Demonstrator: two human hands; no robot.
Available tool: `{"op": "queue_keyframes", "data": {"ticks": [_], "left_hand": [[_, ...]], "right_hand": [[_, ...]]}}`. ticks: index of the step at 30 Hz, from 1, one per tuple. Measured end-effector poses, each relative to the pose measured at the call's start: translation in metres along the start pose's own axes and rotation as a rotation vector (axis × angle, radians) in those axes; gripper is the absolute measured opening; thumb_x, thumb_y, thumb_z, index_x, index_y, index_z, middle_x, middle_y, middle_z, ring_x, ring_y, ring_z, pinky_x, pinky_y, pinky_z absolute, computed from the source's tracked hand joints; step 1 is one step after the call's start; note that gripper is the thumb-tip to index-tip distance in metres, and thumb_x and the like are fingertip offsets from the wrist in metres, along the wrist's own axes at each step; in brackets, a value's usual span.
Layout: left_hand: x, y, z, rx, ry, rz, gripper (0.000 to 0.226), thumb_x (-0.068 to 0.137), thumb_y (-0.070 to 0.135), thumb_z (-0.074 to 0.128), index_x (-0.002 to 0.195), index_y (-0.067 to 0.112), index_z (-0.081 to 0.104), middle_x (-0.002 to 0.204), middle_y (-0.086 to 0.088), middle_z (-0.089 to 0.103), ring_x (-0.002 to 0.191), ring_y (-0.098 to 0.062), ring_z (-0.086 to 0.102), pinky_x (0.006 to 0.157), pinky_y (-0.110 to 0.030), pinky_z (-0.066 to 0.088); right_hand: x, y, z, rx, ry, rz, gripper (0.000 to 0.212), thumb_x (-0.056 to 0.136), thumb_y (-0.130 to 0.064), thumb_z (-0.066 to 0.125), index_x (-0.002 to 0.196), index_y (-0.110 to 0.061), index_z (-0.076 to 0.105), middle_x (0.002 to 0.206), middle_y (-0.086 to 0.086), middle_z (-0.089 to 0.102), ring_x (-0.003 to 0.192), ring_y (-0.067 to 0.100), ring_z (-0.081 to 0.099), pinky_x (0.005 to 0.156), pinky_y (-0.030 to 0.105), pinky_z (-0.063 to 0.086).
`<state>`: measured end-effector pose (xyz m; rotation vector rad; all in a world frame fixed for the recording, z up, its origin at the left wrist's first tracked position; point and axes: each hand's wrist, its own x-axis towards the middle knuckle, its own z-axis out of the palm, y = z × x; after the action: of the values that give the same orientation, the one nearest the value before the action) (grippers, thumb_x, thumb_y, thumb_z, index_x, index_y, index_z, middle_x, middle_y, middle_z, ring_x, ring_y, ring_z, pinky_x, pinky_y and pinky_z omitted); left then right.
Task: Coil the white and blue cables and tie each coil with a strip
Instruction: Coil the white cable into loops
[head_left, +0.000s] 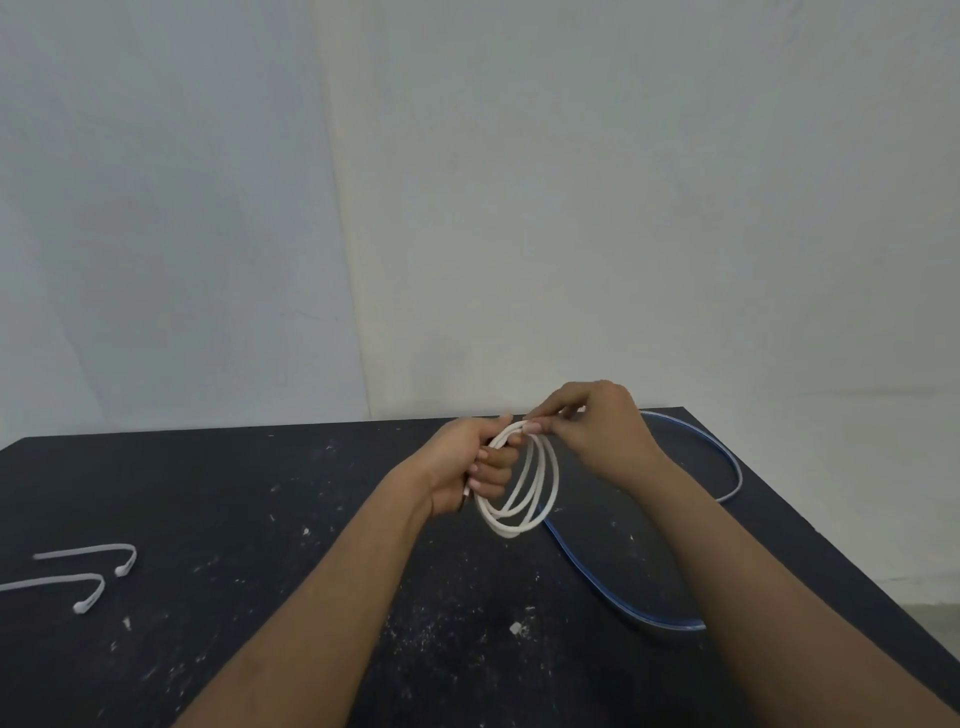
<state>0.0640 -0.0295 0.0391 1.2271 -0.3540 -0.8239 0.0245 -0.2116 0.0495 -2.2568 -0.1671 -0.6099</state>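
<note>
The white cable hangs in several loops above the black table. My left hand grips the loops on their left side. My right hand pinches the cable at the top of the coil with thumb and fingertips. The blue cable lies loose on the table in a wide loop, running under my right forearm and round to the far right edge. Two white strips lie at the left: one farther back, one nearer the table's left edge.
Pale specks and small scraps dot the black table top. A plain white wall rises right behind the table's far edge. The table's right edge slants down toward the lower right, with pale floor beyond it.
</note>
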Motion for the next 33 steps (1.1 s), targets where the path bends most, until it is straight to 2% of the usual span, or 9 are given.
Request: {"op": "queue_keyframes", "data": {"ticks": [2,5,7,9,13,18,23,27,33], "left_hand": [[0.0,0.002,-0.001,-0.107,-0.015,0.026,0.038,0.103,0.028,0.031,0.071,0.013,0.046,0.044,0.008,0.023,0.033,-0.003,0.016,0.034,-0.018,0.013],[0.003,0.004,-0.002,-0.318,-0.008,0.062,0.038,0.101,0.027,0.035,0.069,0.012,0.048,0.042,0.008,0.023,0.035,-0.005,0.011,0.032,-0.017,0.014],[0.005,0.003,-0.003,-0.412,0.024,0.067,0.037,0.101,0.027,0.035,0.069,0.012,0.046,0.041,0.008,0.024,0.031,-0.005,0.015,0.031,-0.016,0.016],[0.007,0.002,-0.006,-0.438,0.075,0.055,0.039,0.102,0.031,0.035,0.069,0.012,0.045,0.04,0.008,0.025,0.028,-0.004,0.02,0.031,-0.016,0.017],[0.003,-0.001,-0.013,-0.457,0.108,0.047,0.051,0.1,0.047,0.043,0.064,0.011,0.047,0.042,0.007,0.024,0.03,-0.006,0.022,0.032,-0.018,0.023],[0.0,0.0,-0.014,-0.465,0.11,0.125,0.045,0.097,0.044,0.051,0.065,0.012,0.047,0.045,0.007,0.023,0.033,-0.006,0.024,0.036,-0.02,0.028],[0.005,-0.006,-0.013,-0.528,0.155,0.195,0.052,0.092,0.059,0.045,0.07,0.011,0.047,0.044,0.007,0.023,0.033,-0.005,0.023,0.038,-0.017,0.025],[0.004,-0.014,-0.013,-0.455,0.028,0.155,0.045,0.096,0.048,0.048,0.079,0.007,0.056,0.045,0.006,0.025,0.035,-0.005,0.027,0.041,-0.019,0.032],[0.0,-0.008,-0.011,-0.382,0.0,0.147,0.039,0.102,0.041,0.04,0.083,0.009,0.054,0.053,0.003,0.03,0.041,-0.007,0.03,0.047,-0.023,0.038]], "right_hand": [[-0.004,-0.001,0.002,0.131,-0.024,0.088,0.013,0.084,-0.035,0.075,0.095,-0.029,0.074,0.088,-0.006,0.073,0.083,0.013,0.066,0.076,0.029,0.052],[-0.011,-0.003,0.013,0.391,-0.225,0.314,0.034,0.095,-0.042,0.058,0.12,-0.02,0.063,0.102,0.007,0.073,0.091,0.019,0.071,0.084,0.037,0.055],[-0.015,-0.004,0.02,0.664,-0.273,0.481,0.034,0.1,-0.037,0.053,0.118,-0.011,0.065,0.084,0.012,0.071,0.08,0.03,0.072,0.079,0.042,0.056],[-0.015,-0.005,0.024,0.944,-0.229,0.591,0.026,0.1,-0.025,0.054,0.112,-0.004,0.065,0.063,0.007,0.052,0.056,0.023,0.059,0.07,0.041,0.057],[-0.013,-0.007,0.027,1.263,-0.212,0.627,0.011,0.101,-0.017,0.051,0.105,-0.01,0.059,0.062,0.001,0.04,0.039,0.008,0.03,0.046,0.026,0.044],[-0.005,-0.013,0.022,1.414,-0.02,0.642,0.008,0.097,-0.004,0.049,0.097,-0.012,0.053,0.062,0.007,0.046,0.037,0.01,0.03,0.041,0.023,0.035],[-0.01,-0.017,0.027,1.388,-0.148,0.717,0.017,0.101,-0.014,0.041,0.095,-0.011,0.056,0.056,-0.001,0.042,0.043,0.013,0.041,0.05,0.027,0.044],[-0.007,-0.013,0.033,1.557,0.032,0.746,0.022,0.102,-0.009,0.032,0.087,-0.016,0.047,0.047,-0.005,0.027,0.031,0.006,0.021,0.038,0.016,0.017],[-0.005,-0.012,0.036,1.365,0.102,0.618,0.027,0.099,-0.001,0.027,0.097,-0.013,0.051,0.05,-0.001,0.033,0.034,0.007,0.021,0.036,0.015,0.017]]}}
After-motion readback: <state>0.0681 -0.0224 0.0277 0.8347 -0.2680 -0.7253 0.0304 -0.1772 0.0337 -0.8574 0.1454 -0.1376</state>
